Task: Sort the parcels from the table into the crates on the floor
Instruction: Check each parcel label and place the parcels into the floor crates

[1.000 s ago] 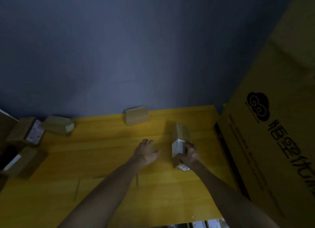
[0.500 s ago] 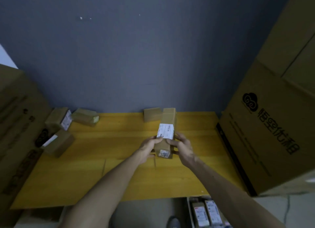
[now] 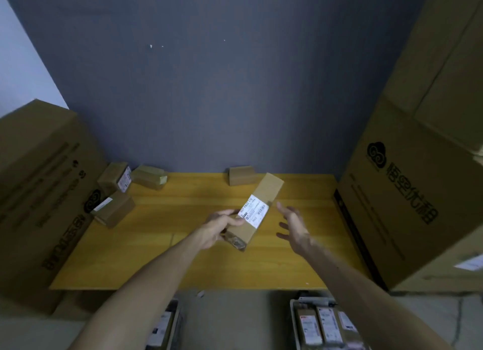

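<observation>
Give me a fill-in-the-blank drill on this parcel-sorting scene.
The left hand grips the long parcel, whose label is ___.
The right hand is ___ and holds nothing.
___ other parcels lie on the yellow table.
Missing words: white; open; four.

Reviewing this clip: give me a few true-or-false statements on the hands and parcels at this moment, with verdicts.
1. The left hand grips the long parcel. True.
2. The right hand grips it too. False: it is open and apart from the parcel.
3. A small parcel lies at the rear edge of the table. True.
4. The right crate on the floor holds nothing. False: labelled parcels lie in it.
</observation>
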